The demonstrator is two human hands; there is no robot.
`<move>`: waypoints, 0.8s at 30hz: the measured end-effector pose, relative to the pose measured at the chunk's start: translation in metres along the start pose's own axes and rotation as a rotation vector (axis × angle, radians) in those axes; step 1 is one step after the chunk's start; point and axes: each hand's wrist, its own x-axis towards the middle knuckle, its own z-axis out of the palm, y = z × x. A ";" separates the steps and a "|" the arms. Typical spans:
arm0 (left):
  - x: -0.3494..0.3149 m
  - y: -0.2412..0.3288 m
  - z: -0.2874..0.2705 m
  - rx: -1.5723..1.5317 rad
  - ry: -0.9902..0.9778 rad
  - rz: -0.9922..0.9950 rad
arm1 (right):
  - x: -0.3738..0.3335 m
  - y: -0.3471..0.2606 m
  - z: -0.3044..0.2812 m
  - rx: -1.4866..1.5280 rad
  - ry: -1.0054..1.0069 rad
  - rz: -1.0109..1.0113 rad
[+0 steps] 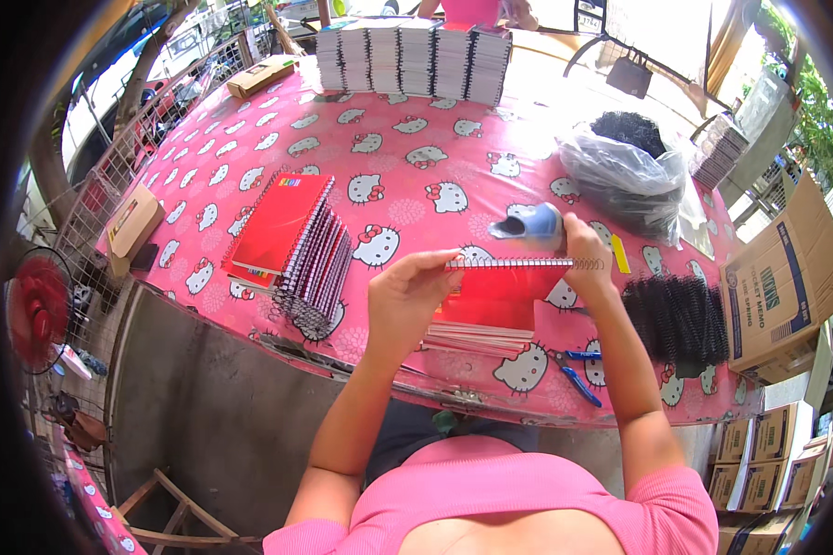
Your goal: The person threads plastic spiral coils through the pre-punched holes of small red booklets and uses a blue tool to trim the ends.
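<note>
My left hand (404,298) pinches the upper left corner of a red-covered notebook (507,283), thumb and fingers closed on its edge. A dark spiral binding coil (514,263) runs along the notebook's top edge. At the right, my right hand (587,261) is closed around the coil's free end, which sticks out past the cover. Under the held notebook lies a pile of unbound red-covered pads (481,335). Blue-handled pliers (578,379) rest on the table beside my right forearm. Just beyond my right hand is a blue hollow object (532,225), its kind unclear.
Bound red notebooks (282,222) are stacked at left. Loose black coils (677,319) lie at right, before an open cardboard box (787,277). A clear plastic bag (620,176) holds more coils. Notebook stacks (412,60) line the far edge, near another person (477,11).
</note>
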 end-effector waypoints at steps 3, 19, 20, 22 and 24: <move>0.004 0.004 0.008 0.087 -0.064 0.113 | -0.029 0.031 0.046 0.003 -0.027 -0.016; -0.050 0.004 0.023 0.572 -0.171 0.342 | -0.165 -0.058 -0.061 0.626 0.081 -0.201; -0.050 0.002 0.022 0.548 -0.203 0.351 | -0.156 -0.068 -0.070 0.585 0.120 -0.263; -0.050 0.006 0.025 0.556 -0.194 0.375 | -0.148 -0.076 -0.074 0.595 0.118 -0.316; -0.047 0.011 0.026 0.576 -0.186 0.405 | -0.142 -0.078 -0.073 0.697 0.037 -0.300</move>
